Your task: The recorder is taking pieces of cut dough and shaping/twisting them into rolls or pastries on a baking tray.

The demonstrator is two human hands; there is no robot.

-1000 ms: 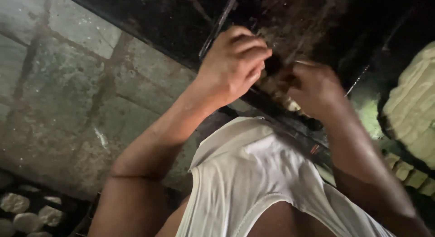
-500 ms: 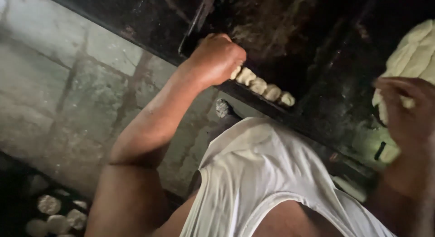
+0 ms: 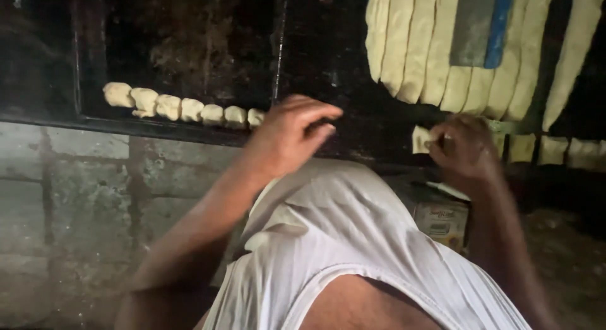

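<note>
Hovering left hand [image 3: 291, 137] curled, empty | right hand [image 3: 463, 147] pinching dough piece [image 3: 421, 139]

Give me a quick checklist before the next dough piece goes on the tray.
1. Right hand has a dough piece: ok, pinched at the fingertips.
2. Left hand free: cannot tell, fingers curled.
3. Row of dough balls in line: ok, seven side by side.
4. Space on the dark tray behind the row: ok.
5. Dough strips in reach of the right hand: ok.
</note>
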